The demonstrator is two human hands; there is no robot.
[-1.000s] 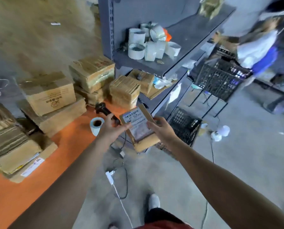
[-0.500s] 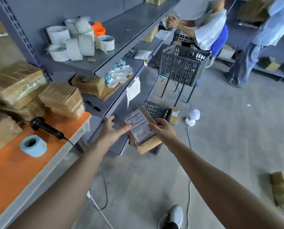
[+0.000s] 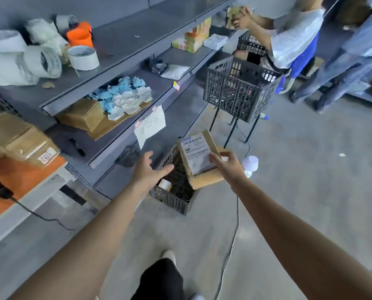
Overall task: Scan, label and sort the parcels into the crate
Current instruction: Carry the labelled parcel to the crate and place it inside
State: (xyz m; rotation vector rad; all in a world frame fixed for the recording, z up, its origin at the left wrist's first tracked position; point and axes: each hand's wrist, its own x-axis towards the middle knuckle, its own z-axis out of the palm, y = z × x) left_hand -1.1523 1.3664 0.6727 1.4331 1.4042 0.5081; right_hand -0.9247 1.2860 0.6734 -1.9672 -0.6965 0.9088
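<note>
Brown cardboard parcel (image 3: 199,156) with white label, tilted above the dark perforated plastic crate (image 3: 176,202), right hand (image 3: 228,167) grip pinching its edge, left hand (image 3: 148,172) grip spread, over the crate's left side.

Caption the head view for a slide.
Right hand holds a labelled parcel over the floor crate; left hand open beside it.

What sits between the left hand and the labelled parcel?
Head view: only the perforated wall of the black crate shows between the left hand and the parcel, which the right hand holds.
</note>
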